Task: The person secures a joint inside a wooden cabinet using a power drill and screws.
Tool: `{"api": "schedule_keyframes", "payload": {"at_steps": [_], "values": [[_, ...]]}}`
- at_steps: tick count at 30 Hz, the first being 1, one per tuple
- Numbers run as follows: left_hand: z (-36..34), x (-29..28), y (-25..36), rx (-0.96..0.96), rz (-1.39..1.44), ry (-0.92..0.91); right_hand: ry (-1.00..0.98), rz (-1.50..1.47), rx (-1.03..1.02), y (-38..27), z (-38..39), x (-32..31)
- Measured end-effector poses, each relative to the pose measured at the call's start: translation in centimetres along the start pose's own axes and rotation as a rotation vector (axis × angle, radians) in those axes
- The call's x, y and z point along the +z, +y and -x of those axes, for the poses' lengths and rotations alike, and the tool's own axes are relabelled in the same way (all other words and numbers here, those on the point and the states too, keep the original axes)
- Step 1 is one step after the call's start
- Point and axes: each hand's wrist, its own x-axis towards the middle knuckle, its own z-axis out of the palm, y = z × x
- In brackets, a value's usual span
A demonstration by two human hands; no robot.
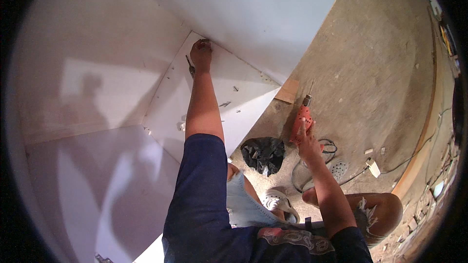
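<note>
Your left hand (pixel 201 54) reaches deep into the white cabinet (pixel 97 68), curled and pressed against the far corner of its inner panel (pixel 234 87), with a thin dark tool (pixel 189 64) just beside it; you cannot tell whether it grips that tool. Your right hand (pixel 308 142) wraps shut around the orange drill (pixel 302 119), held over the concrete floor (pixel 370 68) near the black bag (pixel 264 154).

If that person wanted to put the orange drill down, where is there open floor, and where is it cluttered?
The concrete floor beyond the drill in the right hand lies bare up to the white panel. It is crowded nearer the legs: a black plastic bag, coiled cable and a white sandal. The left hand presses into the cabinet corner.
</note>
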Motion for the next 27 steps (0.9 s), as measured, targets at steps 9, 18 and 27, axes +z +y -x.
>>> {"api": "schedule_keyframes", "payload": {"at_steps": [9, 18, 27], "values": [[0.9, 1.7, 1.6, 0.209, -0.619, 0.155, -0.013, -0.167, 0.140, 0.7, 0.0, 1.4], [-0.2, 0.5, 2.1, 0.255, -0.636, 0.316, -0.015, -0.192, 0.093, -0.6, 0.1, -0.5], [0.8, -0.7, 2.6, 0.141, -0.459, 0.200, -0.041, -0.209, 0.116, -0.6, -0.3, 0.3]]}}
